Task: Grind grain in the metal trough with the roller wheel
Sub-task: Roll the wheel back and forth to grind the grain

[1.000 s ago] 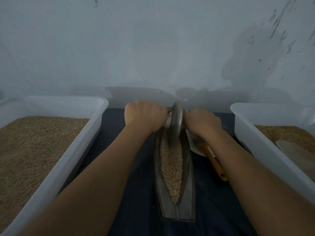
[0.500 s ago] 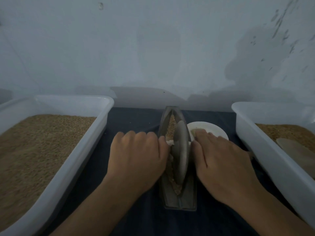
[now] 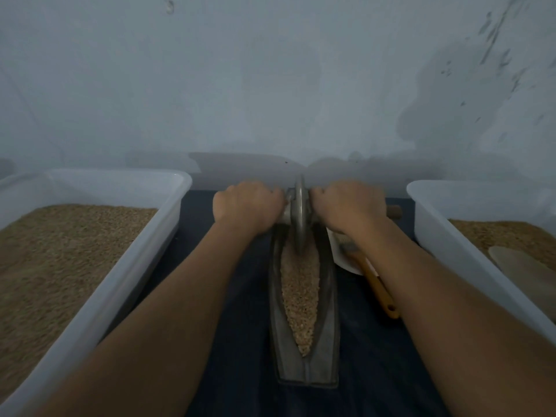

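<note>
A dark blue cloth [image 3: 228, 341] covers the worktop, which runs up against a pale, stained wall [image 3: 270, 85]. A white plastic tub [image 3: 126, 284] full of grain sits along the left edge and a second white tub [image 3: 445, 242] with grain along the right. The metal trough [image 3: 304, 368] lies lengthwise down the middle, a bed of grain [image 3: 301, 296] in its groove. Just to its right a white dish [image 3: 346, 260] and an orange-handled brush [image 3: 380, 291] lie partly under the right forearm.

The roller wheel [image 3: 299, 218] stands upright at the trough's far end, near the wall. The left hand [image 3: 248, 207] and right hand [image 3: 349, 206] each curl tightly round the wooden axle on either side of it. Half a second ago the wheel and both hands were at the near end, hiding most of the grain; now the arms are stretched out and the dish is largely covered.
</note>
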The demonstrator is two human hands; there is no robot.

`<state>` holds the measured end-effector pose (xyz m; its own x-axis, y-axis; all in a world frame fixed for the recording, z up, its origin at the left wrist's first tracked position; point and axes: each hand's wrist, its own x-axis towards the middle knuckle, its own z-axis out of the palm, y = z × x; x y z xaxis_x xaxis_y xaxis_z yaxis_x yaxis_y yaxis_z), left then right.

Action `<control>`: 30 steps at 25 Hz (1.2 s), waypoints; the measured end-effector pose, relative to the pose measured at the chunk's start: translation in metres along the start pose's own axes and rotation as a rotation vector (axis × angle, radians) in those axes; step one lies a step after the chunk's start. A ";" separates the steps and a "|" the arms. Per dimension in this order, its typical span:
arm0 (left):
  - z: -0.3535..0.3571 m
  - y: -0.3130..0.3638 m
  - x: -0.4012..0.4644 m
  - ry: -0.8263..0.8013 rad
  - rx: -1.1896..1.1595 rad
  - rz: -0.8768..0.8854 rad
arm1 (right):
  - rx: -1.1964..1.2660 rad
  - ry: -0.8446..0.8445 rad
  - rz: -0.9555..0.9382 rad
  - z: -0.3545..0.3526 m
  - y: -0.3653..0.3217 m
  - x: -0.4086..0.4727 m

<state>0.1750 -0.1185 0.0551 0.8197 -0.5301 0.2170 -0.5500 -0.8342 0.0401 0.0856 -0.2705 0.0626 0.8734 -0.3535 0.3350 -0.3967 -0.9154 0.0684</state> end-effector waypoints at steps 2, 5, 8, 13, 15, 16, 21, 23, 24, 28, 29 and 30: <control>-0.001 -0.004 -0.022 0.039 0.058 0.070 | -0.010 0.061 -0.023 -0.003 0.000 -0.020; 0.005 -0.012 -0.085 0.231 0.158 0.231 | -0.027 0.138 -0.120 -0.006 -0.007 -0.085; 0.005 -0.017 -0.145 0.363 -0.007 0.165 | 0.101 0.233 -0.125 -0.020 -0.009 -0.141; 0.008 -0.018 -0.140 0.394 -0.024 0.157 | 0.090 0.195 -0.128 -0.024 -0.011 -0.135; 0.010 -0.013 -0.103 0.306 0.026 0.158 | 0.011 0.103 -0.088 -0.016 -0.008 -0.101; 0.012 -0.008 -0.082 0.287 0.059 0.165 | -0.014 0.058 -0.059 -0.010 -0.004 -0.079; -0.002 0.006 0.013 0.101 -0.051 0.005 | 0.084 -0.205 0.085 -0.001 0.009 0.001; -0.003 0.008 0.015 0.104 -0.027 0.032 | 0.069 -0.216 0.063 -0.001 0.010 -0.002; -0.001 0.006 0.005 0.121 0.003 0.052 | 0.081 -0.175 0.070 -0.001 0.009 -0.012; 0.015 -0.016 -0.069 0.303 0.068 0.216 | 0.026 0.178 -0.049 -0.004 -0.010 -0.080; 0.018 -0.017 -0.085 0.322 -0.010 0.182 | 0.026 0.209 -0.067 -0.009 -0.014 -0.095; 0.018 -0.018 -0.096 0.325 -0.086 0.124 | 0.037 0.215 -0.079 -0.012 -0.015 -0.102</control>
<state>0.1088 -0.0554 0.0161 0.6600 -0.5385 0.5238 -0.6647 -0.7435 0.0732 -0.0013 -0.2183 0.0383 0.8196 -0.2351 0.5225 -0.3154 -0.9465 0.0687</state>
